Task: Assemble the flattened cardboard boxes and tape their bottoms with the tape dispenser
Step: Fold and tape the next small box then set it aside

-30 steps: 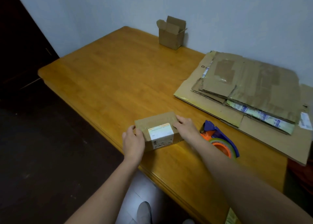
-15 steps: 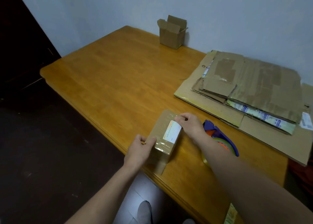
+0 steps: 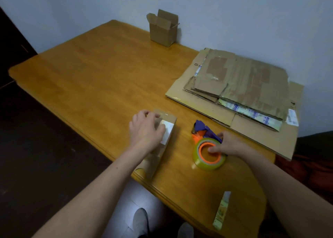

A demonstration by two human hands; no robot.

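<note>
While left hand (image 3: 146,131) grips small box (image 3: 168,119), right hand (image 3: 232,144) grasps tape dispenser (image 3: 198,158); open box (image 3: 163,33) at 12 o'clock looks done, flattened stack (image 3: 248,82) at 2 o'clock pending.

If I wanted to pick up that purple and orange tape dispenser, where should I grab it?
Probably the purple plastic body beside the yellowish tape roll, coming from the right, as the right hand does. The purple and orange tape dispenser lies on its side, orange hub up, its cutting end pointing away.
</note>
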